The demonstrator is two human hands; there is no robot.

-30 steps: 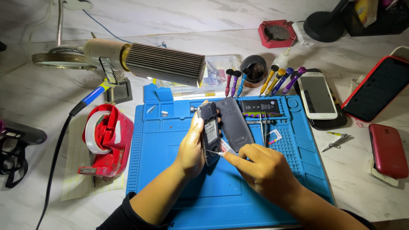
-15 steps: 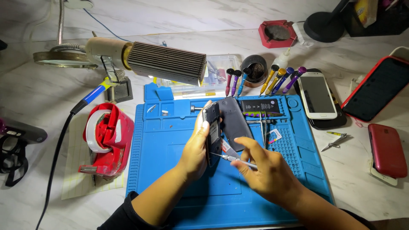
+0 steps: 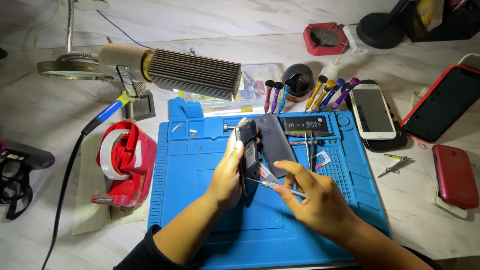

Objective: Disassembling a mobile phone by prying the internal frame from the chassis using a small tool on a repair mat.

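Observation:
My left hand (image 3: 226, 175) grips a small dark phone (image 3: 248, 152) held on edge above the blue work mat (image 3: 200, 165). Its detached dark back cover (image 3: 274, 142) leans against it on the right. My right hand (image 3: 315, 200) pinches a thin metal screwdriver (image 3: 272, 186), whose tip touches the lower part of the phone. A black battery (image 3: 306, 125) lies on the mat just behind the phone.
A row of coloured screwdrivers (image 3: 312, 92) stands behind the mat. A white phone (image 3: 372, 112), a dark phone in a red case (image 3: 440, 102) and a red phone (image 3: 455, 175) lie at right. A red tape dispenser (image 3: 125, 165) and a ribbed lamp head (image 3: 192, 72) sit at left.
My right hand has shifted slightly right and down, and the screwdriver now lies more level against the phone. The phone has tilted a little further upright in my left hand.

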